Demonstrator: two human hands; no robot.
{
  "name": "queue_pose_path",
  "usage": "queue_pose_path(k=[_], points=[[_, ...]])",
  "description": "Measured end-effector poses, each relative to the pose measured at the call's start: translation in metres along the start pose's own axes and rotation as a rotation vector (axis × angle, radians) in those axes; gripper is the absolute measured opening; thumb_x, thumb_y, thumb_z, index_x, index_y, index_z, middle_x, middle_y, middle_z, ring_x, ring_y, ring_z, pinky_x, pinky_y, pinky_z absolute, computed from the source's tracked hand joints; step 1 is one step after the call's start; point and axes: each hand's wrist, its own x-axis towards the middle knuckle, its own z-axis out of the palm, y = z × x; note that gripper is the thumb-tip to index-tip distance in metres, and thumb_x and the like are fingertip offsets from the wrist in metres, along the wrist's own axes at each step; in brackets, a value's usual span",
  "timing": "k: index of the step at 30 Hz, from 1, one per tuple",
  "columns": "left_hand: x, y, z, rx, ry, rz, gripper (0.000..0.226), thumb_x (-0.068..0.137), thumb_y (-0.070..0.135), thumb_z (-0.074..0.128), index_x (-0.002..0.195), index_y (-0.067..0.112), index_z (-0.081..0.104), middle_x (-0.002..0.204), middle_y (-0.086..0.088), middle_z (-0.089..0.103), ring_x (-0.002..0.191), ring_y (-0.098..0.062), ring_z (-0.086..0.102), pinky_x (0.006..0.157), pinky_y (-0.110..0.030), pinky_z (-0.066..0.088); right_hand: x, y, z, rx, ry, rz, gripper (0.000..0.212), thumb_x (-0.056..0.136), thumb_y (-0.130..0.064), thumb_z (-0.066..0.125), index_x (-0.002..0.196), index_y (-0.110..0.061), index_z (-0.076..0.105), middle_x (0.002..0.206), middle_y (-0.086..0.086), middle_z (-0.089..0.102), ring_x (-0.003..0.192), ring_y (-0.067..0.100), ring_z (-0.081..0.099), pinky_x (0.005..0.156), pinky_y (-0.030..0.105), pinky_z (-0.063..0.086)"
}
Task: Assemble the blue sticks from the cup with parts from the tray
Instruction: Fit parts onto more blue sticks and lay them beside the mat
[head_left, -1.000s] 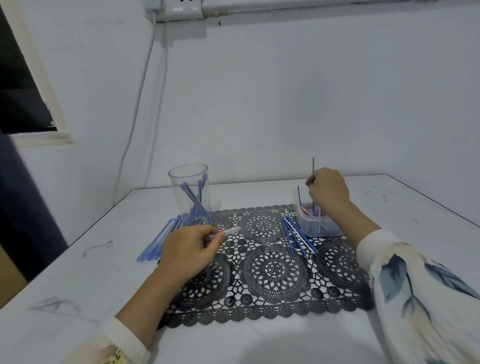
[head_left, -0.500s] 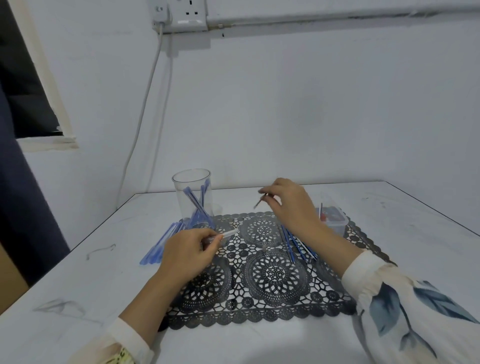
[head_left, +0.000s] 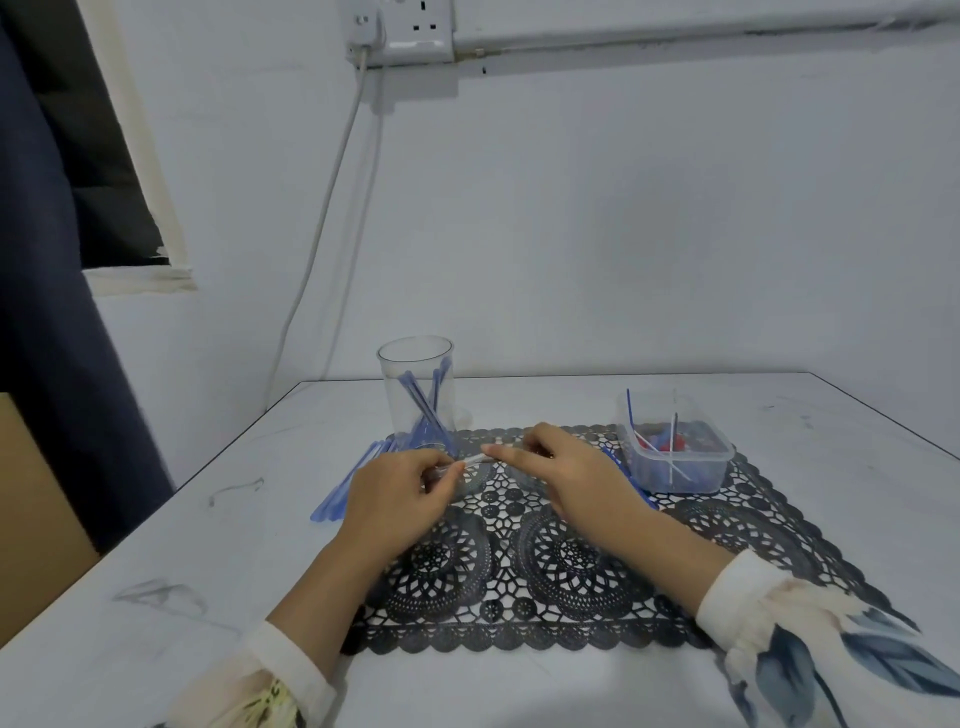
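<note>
A clear cup (head_left: 415, 392) with several blue sticks (head_left: 423, 408) stands at the back left of the black lace mat (head_left: 566, 561). My left hand (head_left: 397, 491) grips a clear tube (head_left: 470, 461) whose end points right. My right hand (head_left: 563, 470) meets that end with thumb and forefinger pinched together; the thin part it brought over is hidden by the fingers. A clear tray (head_left: 675, 457) holding thin refills and small red and blue parts sits at the mat's back right.
A pile of blue sticks (head_left: 353, 483) lies on the white table (head_left: 208, 545) left of the mat. More blue sticks (head_left: 631, 483) lie between my right hand and the tray. A wall and a socket cable rise behind the table.
My right hand left the tray with a thin part, crossed leftward over the mat and now meets the tube's end. The left hand stayed put holding the tube.
</note>
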Motion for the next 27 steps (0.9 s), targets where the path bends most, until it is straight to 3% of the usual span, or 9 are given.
queue_pose_path(k=[2,5,8,27], points=[[0.000,0.000,0.000,0.001,0.000,-0.006,0.021,0.088,0.043,0.052,0.094,0.033,0.070,0.066,0.015,0.061,0.061,0.002,0.050,0.052,-0.014,0.029,0.001,0.001,-0.001,-0.032,0.045,0.006,0.049,0.084,-0.009,0.040,0.125,-0.027,0.059,0.081,0.006,0.057,0.062,0.018,0.050,0.052,0.026,0.040],[0.000,0.000,0.000,0.003,0.005,-0.005,0.022,0.088,0.043,0.053,0.095,0.033,0.070,0.066,0.016,0.060,0.061,0.002,0.048,0.053,-0.013,0.029,-0.001,0.006,0.004,-0.090,0.111,0.037,0.062,0.066,0.006,0.070,0.119,-0.026,0.064,0.082,0.007,0.060,0.063,0.020,0.053,0.056,0.028,0.044],[0.001,0.000,0.000,-0.010,0.011,0.005,0.021,0.088,0.042,0.053,0.095,0.032,0.071,0.066,0.017,0.059,0.060,0.004,0.048,0.053,-0.011,0.029,-0.001,0.008,0.004,-0.147,0.166,0.091,0.069,0.051,0.009,0.081,0.110,-0.025,0.069,0.080,0.006,0.062,0.062,0.021,0.056,0.057,0.026,0.043],[-0.001,0.004,-0.003,-0.037,0.002,0.036,0.019,0.088,0.040,0.055,0.092,0.032,0.071,0.064,0.018,0.059,0.061,0.007,0.050,0.054,-0.011,0.029,0.000,0.010,0.007,-0.209,0.225,0.108,0.069,0.042,0.014,0.082,0.099,-0.024,0.074,0.077,0.004,0.064,0.062,0.019,0.058,0.054,0.028,0.044]])
